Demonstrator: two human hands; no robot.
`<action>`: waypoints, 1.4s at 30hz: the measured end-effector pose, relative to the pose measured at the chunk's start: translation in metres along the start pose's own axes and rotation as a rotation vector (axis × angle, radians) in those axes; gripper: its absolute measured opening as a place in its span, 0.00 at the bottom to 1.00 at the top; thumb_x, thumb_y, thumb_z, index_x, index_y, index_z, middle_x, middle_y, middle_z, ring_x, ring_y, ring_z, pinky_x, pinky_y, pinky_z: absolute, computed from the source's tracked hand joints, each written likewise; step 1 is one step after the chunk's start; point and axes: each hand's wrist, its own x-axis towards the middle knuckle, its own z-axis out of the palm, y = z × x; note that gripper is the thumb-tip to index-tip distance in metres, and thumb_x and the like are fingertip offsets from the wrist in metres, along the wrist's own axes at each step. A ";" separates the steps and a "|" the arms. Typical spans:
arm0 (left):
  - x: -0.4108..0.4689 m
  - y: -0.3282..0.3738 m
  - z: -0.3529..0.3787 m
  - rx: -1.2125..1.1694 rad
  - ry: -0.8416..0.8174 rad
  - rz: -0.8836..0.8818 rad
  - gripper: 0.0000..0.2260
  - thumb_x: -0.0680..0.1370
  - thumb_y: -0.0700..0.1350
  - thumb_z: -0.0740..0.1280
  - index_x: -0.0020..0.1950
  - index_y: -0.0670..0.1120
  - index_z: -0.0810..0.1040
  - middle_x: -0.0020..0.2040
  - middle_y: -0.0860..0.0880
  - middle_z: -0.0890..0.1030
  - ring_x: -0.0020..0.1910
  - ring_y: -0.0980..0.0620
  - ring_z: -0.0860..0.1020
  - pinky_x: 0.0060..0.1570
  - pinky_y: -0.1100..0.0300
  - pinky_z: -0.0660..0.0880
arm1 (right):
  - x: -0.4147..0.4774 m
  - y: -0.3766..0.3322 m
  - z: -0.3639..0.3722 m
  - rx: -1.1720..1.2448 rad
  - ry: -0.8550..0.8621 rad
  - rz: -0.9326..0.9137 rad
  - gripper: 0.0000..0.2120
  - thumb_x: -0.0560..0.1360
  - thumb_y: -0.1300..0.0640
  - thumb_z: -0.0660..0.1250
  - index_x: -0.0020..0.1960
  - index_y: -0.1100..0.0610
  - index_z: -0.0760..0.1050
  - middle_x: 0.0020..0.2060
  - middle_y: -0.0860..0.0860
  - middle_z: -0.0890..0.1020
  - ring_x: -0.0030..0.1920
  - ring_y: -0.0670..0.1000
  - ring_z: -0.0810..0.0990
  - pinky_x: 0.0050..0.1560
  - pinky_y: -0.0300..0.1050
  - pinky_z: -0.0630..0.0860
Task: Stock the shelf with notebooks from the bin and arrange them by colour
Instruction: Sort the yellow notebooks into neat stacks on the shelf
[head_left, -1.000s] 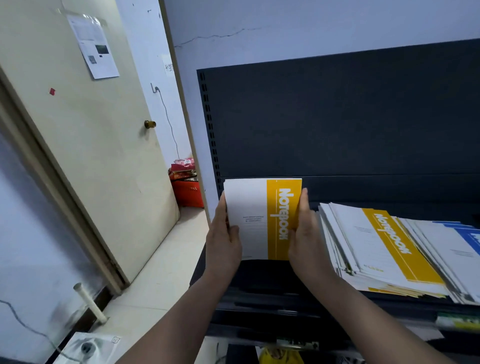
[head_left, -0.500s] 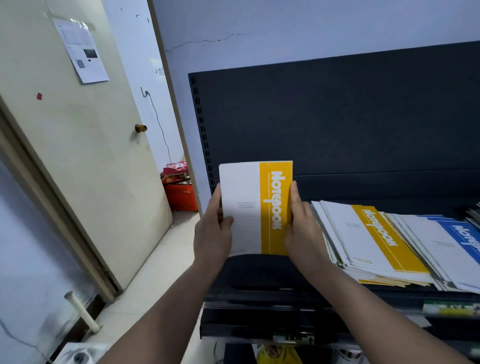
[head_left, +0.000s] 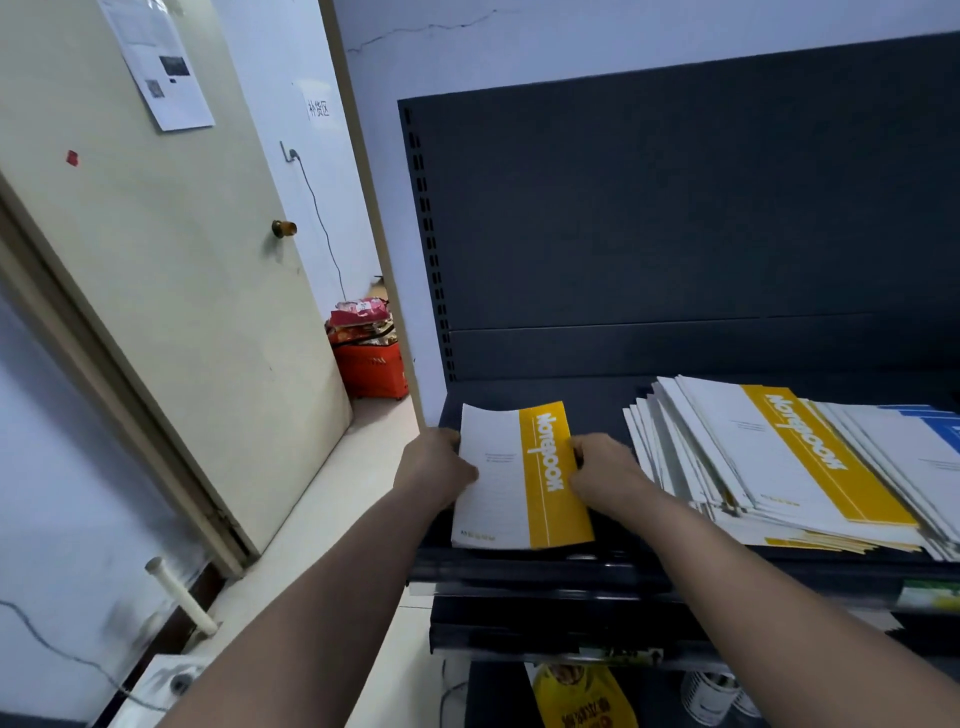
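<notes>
Now setting yellow notebook (head_left: 524, 478) on shelf (head_left: 602, 402); my left hand (head_left: 434, 467), right hand (head_left: 605, 475) fingers curled round its edges. Next: release, straighten.

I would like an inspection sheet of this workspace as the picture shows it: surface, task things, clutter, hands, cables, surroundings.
Surface: dark shelf, bare around the held notebook.
Job's things: yellow notebook low at the shelf's left end, whether it rests there cannot be told; fanned yellow pile to its right, apart; blue notebooks at far right; bin not seen.
Clutter: yellow bag below the shelf.
Hands: left hand grips the notebook's left edge; right hand grips its right edge.
Cables: wall cable beside the door; loose cable at lower left.
Surroundings: door with a paper sheet; red basket on the floor beyond.
</notes>
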 end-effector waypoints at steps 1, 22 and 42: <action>0.000 -0.001 0.002 0.063 0.009 0.016 0.12 0.73 0.39 0.67 0.56 0.44 0.81 0.52 0.47 0.81 0.48 0.47 0.79 0.46 0.54 0.80 | 0.000 0.000 0.002 -0.023 0.003 -0.001 0.12 0.72 0.67 0.57 0.50 0.64 0.78 0.46 0.55 0.82 0.46 0.54 0.81 0.47 0.49 0.79; -0.015 0.120 0.057 0.523 0.020 0.485 0.16 0.77 0.46 0.66 0.64 0.54 0.76 0.62 0.49 0.76 0.64 0.45 0.70 0.58 0.48 0.72 | -0.056 0.061 -0.099 -0.714 0.411 -0.092 0.19 0.78 0.52 0.60 0.68 0.50 0.70 0.69 0.50 0.69 0.73 0.54 0.60 0.65 0.52 0.63; -0.030 0.219 0.148 0.379 -0.013 0.109 0.16 0.79 0.51 0.60 0.55 0.40 0.79 0.58 0.42 0.76 0.63 0.42 0.66 0.51 0.51 0.71 | -0.050 0.180 -0.178 -0.457 0.071 0.012 0.19 0.78 0.42 0.55 0.63 0.52 0.68 0.59 0.53 0.77 0.61 0.56 0.70 0.56 0.52 0.69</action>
